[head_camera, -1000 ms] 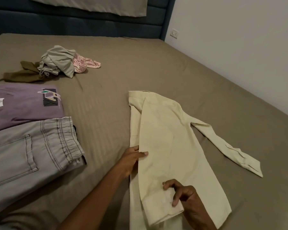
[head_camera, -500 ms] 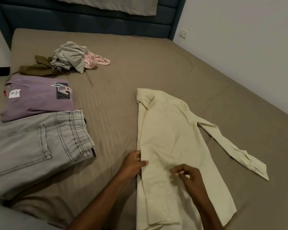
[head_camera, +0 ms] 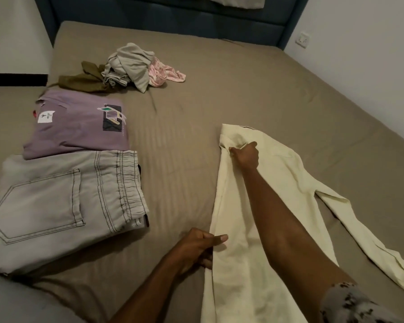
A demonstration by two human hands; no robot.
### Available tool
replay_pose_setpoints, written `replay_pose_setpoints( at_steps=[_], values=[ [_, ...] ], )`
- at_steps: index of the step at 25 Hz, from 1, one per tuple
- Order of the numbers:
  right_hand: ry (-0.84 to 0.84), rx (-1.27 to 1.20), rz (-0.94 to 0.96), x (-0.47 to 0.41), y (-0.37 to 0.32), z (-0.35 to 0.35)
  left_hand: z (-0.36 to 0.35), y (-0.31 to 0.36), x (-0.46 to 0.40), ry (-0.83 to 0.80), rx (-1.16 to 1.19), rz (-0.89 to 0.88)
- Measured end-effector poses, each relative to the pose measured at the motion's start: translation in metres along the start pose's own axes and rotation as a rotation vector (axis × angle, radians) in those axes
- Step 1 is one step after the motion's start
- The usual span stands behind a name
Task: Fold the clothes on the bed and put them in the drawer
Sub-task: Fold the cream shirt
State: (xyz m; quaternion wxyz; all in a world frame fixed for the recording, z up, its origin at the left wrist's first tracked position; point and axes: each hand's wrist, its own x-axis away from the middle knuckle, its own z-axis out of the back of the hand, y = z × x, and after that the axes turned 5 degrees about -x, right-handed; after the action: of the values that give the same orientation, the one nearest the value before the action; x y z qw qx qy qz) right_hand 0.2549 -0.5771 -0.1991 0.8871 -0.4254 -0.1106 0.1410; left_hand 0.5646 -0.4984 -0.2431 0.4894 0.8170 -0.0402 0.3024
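A cream long-sleeved shirt (head_camera: 282, 183) lies on the brown bed (head_camera: 219, 78), its left side folded over and one sleeve stretched out to the right. My left hand (head_camera: 200, 249) pinches the shirt's folded left edge near the bottom, thumb on top. My right hand (head_camera: 245, 153) reaches far up and grips the fabric near the collar. Folded grey jeans (head_camera: 61, 206) and a folded purple T-shirt (head_camera: 79, 127) lie side by side at the left. No drawer is in view.
A heap of unfolded clothes sits further back: a grey garment (head_camera: 128, 66), an olive one (head_camera: 79, 81) and a pink one (head_camera: 166, 73). A dark blue headboard (head_camera: 173, 12) stands behind, and a white wall with a socket (head_camera: 303, 39) runs along the right.
My right hand has left the folded sleeve cuff near the bottom and moved up the shirt to the collar area. My left hand stays on the left edge.
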Motion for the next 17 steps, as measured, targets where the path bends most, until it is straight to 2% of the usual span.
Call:
replay_pose_setpoints(
  at_steps=[2, 5, 8, 10, 11, 13, 14, 15, 17],
  values=[
    [0.057, -0.093, -0.05, -0.027, 0.008, -0.004, 0.003, 0.001, -0.007, -0.004, 0.032, 0.04],
    [0.163, -0.358, -0.117, -0.053, 0.017, 0.0, 0.004, 0.0, -0.012, 0.014, 0.021, 0.062],
    [0.222, -0.417, -0.05, -0.056, 0.008, 0.012, 0.003, 0.002, -0.009, -0.012, -0.02, 0.057],
    [0.183, -0.454, 0.017, -0.054, 0.003, 0.014, 0.004, 0.004, -0.01, -0.026, -0.059, 0.057],
    [0.1, -0.481, 0.054, -0.051, 0.003, 0.012, 0.004, 0.004, -0.009, -0.028, -0.075, 0.054],
    [-0.142, -0.399, 0.108, -0.049, 0.01, 0.004, 0.005, 0.005, -0.006, -0.041, -0.098, 0.054],
    [-0.209, -0.292, 0.123, -0.047, 0.013, 0.001, 0.005, 0.005, -0.004, -0.052, -0.097, 0.058],
    [-0.207, -0.162, 0.14, -0.045, 0.015, -0.003, 0.006, 0.004, -0.002, -0.064, -0.096, 0.059],
    [-0.038, 0.069, 0.17, -0.038, 0.012, -0.006, 0.004, 0.006, 0.001, -0.084, -0.095, 0.059]
  ],
)
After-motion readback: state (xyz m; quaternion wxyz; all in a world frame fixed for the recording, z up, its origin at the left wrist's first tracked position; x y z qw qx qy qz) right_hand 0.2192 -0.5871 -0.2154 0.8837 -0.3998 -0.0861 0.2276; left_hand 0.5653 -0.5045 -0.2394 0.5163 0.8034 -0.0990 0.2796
